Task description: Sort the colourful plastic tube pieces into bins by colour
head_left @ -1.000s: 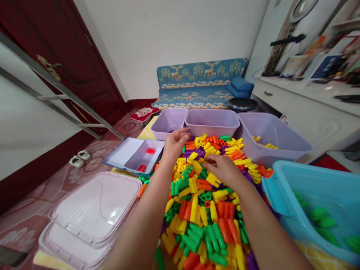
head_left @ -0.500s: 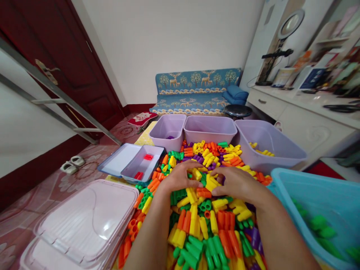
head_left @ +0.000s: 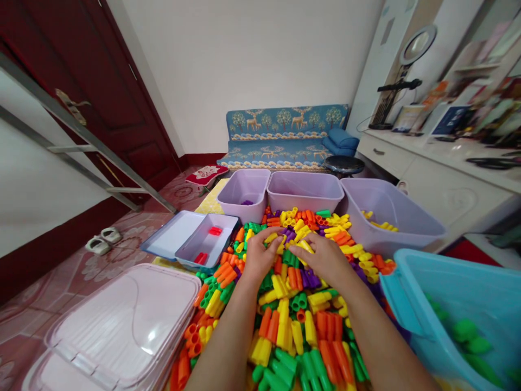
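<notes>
A thick heap of plastic tube pieces (head_left: 280,323) in yellow, orange, green and purple covers the table, many of them joined side by side. Over the far middle of it, my left hand (head_left: 260,254) curls its thumb and fingers around a yellow tube piece (head_left: 280,245). Just to its right, my right hand (head_left: 328,258) pinches another yellow tube piece (head_left: 306,247). The two hands' fingertips are close together but apart. Fingers partly hide both pieces. Below them lie green tube pieces (head_left: 290,257) and purple tube pieces (head_left: 311,278).
Along the far edge stand three lilac bins (head_left: 305,187), two holding a few pieces. A blue bin (head_left: 411,304) with green pieces is at right. To the left are a shallow tray (head_left: 185,252) with red pieces and stacked clear lids (head_left: 126,320). A ladder (head_left: 93,141) leans beyond.
Both hands have shifted slightly farther up the heap, the right one also leftward. Its yellow cluster is out of its grasp, and orange and purple pieces now show beneath.
</notes>
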The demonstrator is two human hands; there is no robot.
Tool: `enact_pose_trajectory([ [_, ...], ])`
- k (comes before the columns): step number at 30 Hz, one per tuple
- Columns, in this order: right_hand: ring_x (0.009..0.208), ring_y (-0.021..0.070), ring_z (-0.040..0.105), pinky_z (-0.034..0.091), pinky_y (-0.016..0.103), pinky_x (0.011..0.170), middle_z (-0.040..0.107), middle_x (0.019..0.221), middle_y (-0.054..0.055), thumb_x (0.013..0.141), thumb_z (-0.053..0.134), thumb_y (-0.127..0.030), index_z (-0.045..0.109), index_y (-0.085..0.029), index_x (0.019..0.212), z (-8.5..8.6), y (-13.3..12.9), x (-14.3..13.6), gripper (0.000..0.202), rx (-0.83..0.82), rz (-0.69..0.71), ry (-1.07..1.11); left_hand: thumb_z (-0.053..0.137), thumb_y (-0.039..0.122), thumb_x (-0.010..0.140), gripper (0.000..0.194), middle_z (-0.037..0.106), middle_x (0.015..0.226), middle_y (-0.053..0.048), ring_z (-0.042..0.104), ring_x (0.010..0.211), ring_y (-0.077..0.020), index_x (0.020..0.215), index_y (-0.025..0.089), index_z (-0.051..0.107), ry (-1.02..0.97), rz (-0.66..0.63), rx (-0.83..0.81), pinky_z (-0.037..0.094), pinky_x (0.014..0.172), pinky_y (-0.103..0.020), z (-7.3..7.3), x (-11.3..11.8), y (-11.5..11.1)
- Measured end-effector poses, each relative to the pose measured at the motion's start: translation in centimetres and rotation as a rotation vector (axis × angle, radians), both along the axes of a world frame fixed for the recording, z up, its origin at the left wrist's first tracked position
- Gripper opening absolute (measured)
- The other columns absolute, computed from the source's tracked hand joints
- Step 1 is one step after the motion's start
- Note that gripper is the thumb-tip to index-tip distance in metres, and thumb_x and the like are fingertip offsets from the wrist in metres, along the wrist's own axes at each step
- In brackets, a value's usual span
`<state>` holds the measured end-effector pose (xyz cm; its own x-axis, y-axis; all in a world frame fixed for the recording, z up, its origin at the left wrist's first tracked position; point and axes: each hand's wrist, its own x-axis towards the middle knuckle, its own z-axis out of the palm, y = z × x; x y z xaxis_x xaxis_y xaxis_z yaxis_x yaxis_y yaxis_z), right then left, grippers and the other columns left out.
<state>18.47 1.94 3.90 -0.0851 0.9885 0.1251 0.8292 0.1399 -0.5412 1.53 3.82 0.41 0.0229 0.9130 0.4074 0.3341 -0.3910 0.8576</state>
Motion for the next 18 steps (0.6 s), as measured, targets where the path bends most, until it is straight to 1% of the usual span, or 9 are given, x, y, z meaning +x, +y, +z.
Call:
enact_pose_trajectory([
  [2, 0.06, 0.0172, 0.058, 0.037, 0.025, 0.053, 0.061, 0.062, 0.002, 0.08, 0.048, -0.062, 0.064, -0.02, 0.071, 0.3, 0.0, 0.7, 0.046, -0.011, 0.035, 0.065, 0.06, 0.027, 0.081, 0.023, 0.073, 0.094, -0.005, 0.067, 0.087, -0.0192, 0.1, 0.017, 0.07, -0.048, 0.021, -0.023, 0.052, 0.082, -0.03, 0.2, 0.0, -0.1],
  [4, 0.058, 0.0155, 0.056, 0.038, 0.025, 0.053, 0.059, 0.06, 0.001, 0.081, 0.048, -0.06, 0.065, -0.018, 0.07, 0.3, 0.2, 1.4, 0.046, -0.006, 0.034, 0.191, 0.062, 0.029, 0.08, 0.023, 0.073, 0.096, -0.005, 0.067, 0.087, -0.0196, 0.098, 0.017, 0.071, -0.06, 0.036, -0.036, 0.052, 0.081, -0.03, 0.3, 0.0, -0.1],
  [7, 0.059, 0.0142, 0.055, 0.042, 0.025, 0.054, 0.06, 0.064, 0.001, 0.077, 0.058, -0.053, 0.067, -0.016, 0.081, 0.1, 0.7, 2.2, 0.039, 0.047, -0.036, 0.488, 0.063, 0.03, 0.081, 0.023, 0.072, 0.1, -0.006, 0.066, 0.095, -0.0207, 0.097, 0.018, 0.071, -0.027, 0.028, -0.004, 0.05, 0.088, -0.032, 0.3, 0.0, -0.2],
  [9, 0.058, 0.0125, 0.055, 0.045, 0.024, 0.053, 0.062, 0.07, 0.001, 0.071, 0.067, -0.048, 0.066, -0.015, 0.092, 0.0, 1.0, 2.4, 0.039, 0.105, -0.113, 0.763, 0.063, 0.029, 0.081, 0.025, 0.071, 0.103, -0.006, 0.065, 0.098, -0.0212, 0.102, 0.018, 0.07, -0.004, 0.009, 0.026, 0.049, 0.09, -0.033, 0.1, -0.1, -0.1],
  [11, 0.057, 0.0099, 0.055, 0.047, 0.022, 0.053, 0.062, 0.073, -0.001, 0.066, 0.072, -0.042, 0.064, -0.017, 0.097, 0.1, 1.4, 2.7, 0.041, 0.217, -0.212, 1.089, 0.064, 0.027, 0.08, 0.031, 0.069, 0.107, -0.007, 0.063, 0.101, -0.0217, 0.11, 0.019, 0.066, 0.008, -0.002, 0.053, 0.048, 0.092, -0.034, -0.2, -0.1, 0.0],
  [12, 0.058, 0.0087, 0.056, 0.048, 0.021, 0.055, 0.062, 0.073, -0.003, 0.064, 0.074, -0.038, 0.064, -0.018, 0.096, 0.3, 1.5, 2.8, 0.039, 0.295, -0.26, 1.251, 0.064, 0.026, 0.08, 0.034, 0.068, 0.109, -0.008, 0.063, 0.103, -0.0218, 0.114, 0.019, 0.065, 0.01, -0.008, 0.062, 0.048, 0.093, -0.035, -0.4, -0.1, 0.1],
  [14, 0.063, 0.0071, 0.06, 0.05, 0.019, 0.062, 0.062, 0.074, -0.005, 0.06, 0.077, -0.028, 0.063, -0.019, 0.086, 0.6, 1.7, 3.2, 0.03, 0.464, -0.327, 1.52, 0.062, 0.025, 0.081, 0.037, 0.067, 0.111, -0.008, 0.062, 0.104, -0.0219, 0.117, 0.02, 0.062, 0.006, -0.023, 0.063, 0.048, 0.094, -0.035, -0.8, -0.1, 0.2],
  [16, 0.074, 0.0075, 0.063, 0.052, 0.02, 0.073, 0.062, 0.074, -0.005, 0.059, 0.076, -0.019, 0.06, -0.018, 0.074, 0.9, 1.8, 3.7, 0.022, 0.601, -0.342, 1.673, 0.06, 0.025, 0.082, 0.036, 0.067, 0.112, -0.008, 0.063, 0.104, -0.022, 0.117, 0.02, 0.062, 0.002, -0.03, 0.049, 0.049, 0.094, -0.036, -1.0, -0.1, 0.3],
  [18, 0.085, 0.0092, 0.065, 0.05, 0.024, 0.087, 0.064, 0.078, -0.003, 0.061, 0.073, -0.014, 0.058, -0.017, 0.068, 1.2, 1.7, 4.0, 0.017, 0.683, -0.341, 1.729, 0.06, 0.024, 0.082, 0.035, 0.067, 0.113, -0.008, 0.063, 0.105, -0.0222, 0.117, 0.02, 0.062, 0.004, -0.026, 0.041, 0.049, 0.094, -0.036, -1.1, -0.1, 0.3],
])
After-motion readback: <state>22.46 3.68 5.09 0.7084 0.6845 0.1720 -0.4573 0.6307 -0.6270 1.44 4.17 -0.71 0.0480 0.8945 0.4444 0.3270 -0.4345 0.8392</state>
